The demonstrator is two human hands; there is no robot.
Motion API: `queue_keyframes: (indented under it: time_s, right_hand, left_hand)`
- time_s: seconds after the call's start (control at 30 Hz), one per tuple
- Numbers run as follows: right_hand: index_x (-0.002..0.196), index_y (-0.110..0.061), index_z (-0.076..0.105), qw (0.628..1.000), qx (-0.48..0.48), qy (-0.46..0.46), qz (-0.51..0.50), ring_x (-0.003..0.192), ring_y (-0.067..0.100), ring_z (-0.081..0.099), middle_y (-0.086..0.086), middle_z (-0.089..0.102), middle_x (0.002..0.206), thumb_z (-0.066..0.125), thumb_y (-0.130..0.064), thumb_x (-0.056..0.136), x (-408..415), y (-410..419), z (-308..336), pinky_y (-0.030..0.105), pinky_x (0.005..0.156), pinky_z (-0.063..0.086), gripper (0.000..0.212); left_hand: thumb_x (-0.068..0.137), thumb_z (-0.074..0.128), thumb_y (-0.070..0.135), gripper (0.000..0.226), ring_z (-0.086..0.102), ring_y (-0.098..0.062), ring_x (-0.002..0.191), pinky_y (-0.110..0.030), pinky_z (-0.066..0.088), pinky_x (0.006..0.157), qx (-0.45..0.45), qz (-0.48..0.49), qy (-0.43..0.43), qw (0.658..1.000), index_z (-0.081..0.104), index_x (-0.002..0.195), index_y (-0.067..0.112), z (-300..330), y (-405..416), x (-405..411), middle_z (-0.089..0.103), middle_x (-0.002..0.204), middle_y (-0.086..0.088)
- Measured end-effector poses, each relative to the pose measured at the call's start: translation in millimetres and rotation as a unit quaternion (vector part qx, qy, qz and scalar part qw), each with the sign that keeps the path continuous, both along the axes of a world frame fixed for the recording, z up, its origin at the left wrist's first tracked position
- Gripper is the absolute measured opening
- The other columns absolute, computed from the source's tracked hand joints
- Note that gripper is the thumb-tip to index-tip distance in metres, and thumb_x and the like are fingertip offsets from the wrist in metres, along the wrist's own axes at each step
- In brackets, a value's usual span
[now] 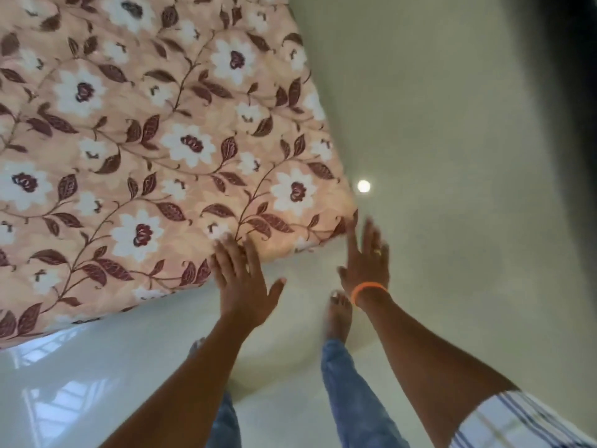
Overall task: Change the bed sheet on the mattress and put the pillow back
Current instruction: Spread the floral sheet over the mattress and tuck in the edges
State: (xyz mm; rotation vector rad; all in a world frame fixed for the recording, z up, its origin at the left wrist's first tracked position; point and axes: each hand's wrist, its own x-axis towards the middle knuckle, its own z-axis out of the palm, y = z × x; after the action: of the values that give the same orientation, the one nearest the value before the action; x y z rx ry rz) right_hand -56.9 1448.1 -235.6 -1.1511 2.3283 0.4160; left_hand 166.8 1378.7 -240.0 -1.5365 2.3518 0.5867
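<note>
A mattress (pixel 155 150) in pink cloth printed with white flowers and dark red leaves lies on the floor and fills the upper left of the head view. My left hand (pixel 240 279) has straight, spread fingers, and its fingertips touch the mattress's near edge. My right hand (pixel 366 260), with an orange band on the wrist, is blurred and also has straight fingers; it reaches at the mattress's near right corner. Neither hand holds anything. No pillow is in view.
The glossy pale floor (pixel 452 156) reflects a round ceiling light (pixel 363 186) and window bars at the lower left. My bare foot (pixel 338 315) and jeans-clad legs stand just short of the mattress corner. A dark blurred shape runs down the top right edge.
</note>
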Motion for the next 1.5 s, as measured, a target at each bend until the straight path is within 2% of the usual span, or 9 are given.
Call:
queue_keyframes:
  time_s: [0.13, 0.27, 0.43, 0.6, 0.93, 1.1, 1.33, 1.43, 1.5]
  right_hand:
    - [0.152, -0.008, 0.015, 0.963, 0.077, -0.107, -0.235, 0.136, 0.039, 0.038, 0.022, 0.034, 0.151, 0.052, -0.037, 0.095, -65, 7, 35, 0.048, 0.109, 0.034, 0.073]
    - [0.124, -0.014, 0.054, 0.985, 0.019, -0.168, -0.022, 0.113, 0.033, 0.058, 0.014, 0.062, 0.122, 0.046, -0.022, 0.094, -86, -14, 67, 0.037, 0.092, 0.048, 0.032]
    - [0.128, -0.012, 0.049, 0.944, 0.092, -0.164, 0.272, 0.123, 0.031, 0.050, 0.013, 0.055, 0.129, 0.052, -0.015, 0.091, -60, -14, 28, 0.045, 0.101, 0.040, 0.037]
    - [0.153, -0.005, 0.014, 0.950, 0.040, -0.155, 0.269, 0.148, 0.029, 0.013, 0.016, 0.017, 0.159, 0.048, -0.013, 0.094, -37, -5, -46, 0.049, 0.120, 0.011, 0.068]
    - [0.153, -0.010, 0.019, 0.960, 0.014, -0.124, 0.251, 0.148, 0.027, 0.018, 0.011, 0.031, 0.156, 0.045, -0.015, 0.092, -34, -23, -73, 0.047, 0.121, -0.006, 0.067]
    - [0.155, -0.025, 0.003, 0.919, 0.066, -0.060, 0.385, 0.151, 0.023, 0.005, 0.000, 0.009, 0.163, 0.048, -0.025, 0.094, -69, -25, -81, 0.051, 0.113, -0.023, 0.076]
    - [0.144, -0.013, 0.043, 0.943, 0.014, -0.042, 0.331, 0.126, 0.031, 0.053, 0.011, 0.065, 0.125, 0.056, -0.015, 0.082, -44, -24, -78, 0.061, 0.116, -0.006, 0.063]
    - [0.122, -0.017, 0.061, 0.963, 0.093, -0.067, 0.245, 0.107, 0.030, 0.063, 0.003, 0.072, 0.100, 0.043, -0.015, 0.094, -27, -43, -51, 0.065, 0.115, 0.002, 0.033]
    - [0.121, -0.017, 0.059, 0.962, 0.149, -0.106, 0.205, 0.108, 0.031, 0.063, 0.005, 0.069, 0.112, 0.042, -0.013, 0.096, -31, -51, -36, 0.062, 0.109, 0.028, 0.031]
  left_hand:
    - [0.097, 0.050, 0.043, 0.077, 0.004, -0.046, 0.148, -0.052, 0.012, 0.120, 0.064, 0.139, 0.037, 0.988, 0.020, 0.153, 0.000, 40, 7, -59, 0.013, 0.158, -0.030]
    - [0.096, 0.048, 0.017, 0.034, 0.060, -0.023, 0.106, -0.035, 0.051, 0.091, 0.063, 0.035, 0.045, 0.996, 0.056, 0.129, 0.013, 67, 5, -110, 0.062, 0.123, -0.009]
    - [0.098, 0.046, 0.024, 0.046, 0.052, -0.024, 0.122, -0.036, 0.046, 0.097, 0.178, -0.140, -0.062, 0.972, 0.040, 0.143, 0.014, 25, 30, -143, 0.050, 0.138, -0.006]
    - [0.090, 0.055, 0.012, 0.072, 0.030, -0.028, 0.145, -0.043, 0.027, 0.119, 0.113, -0.131, -0.083, 0.981, 0.023, 0.154, 0.006, -45, 33, -144, 0.032, 0.156, -0.013]
    - [0.066, 0.068, 0.000, 0.071, 0.061, -0.034, 0.118, -0.042, 0.046, 0.107, 0.080, -0.125, -0.015, 0.989, 0.051, 0.136, -0.006, -92, 29, -140, 0.062, 0.126, -0.024]
    - [0.065, 0.066, -0.003, 0.083, 0.053, -0.042, 0.127, -0.047, 0.044, 0.108, 0.074, -0.165, -0.021, 0.983, 0.039, 0.143, -0.010, -97, 33, -133, 0.051, 0.138, -0.031]
    - [0.090, 0.047, 0.006, 0.075, 0.025, -0.026, 0.148, -0.035, 0.014, 0.122, 0.143, -0.081, -0.015, 0.986, 0.012, 0.156, 0.006, -86, 38, -143, 0.025, 0.160, -0.013]
    - [0.096, 0.049, 0.018, 0.053, 0.052, -0.023, 0.129, -0.035, 0.044, 0.107, 0.184, 0.025, -0.022, 0.982, 0.032, 0.147, 0.018, -56, 26, -153, 0.049, 0.144, -0.005]
    - [0.098, 0.047, 0.015, 0.046, 0.063, -0.023, 0.113, -0.033, 0.052, 0.095, 0.197, 0.008, -0.033, 0.980, 0.038, 0.142, 0.022, -33, 14, -154, 0.061, 0.130, -0.004]
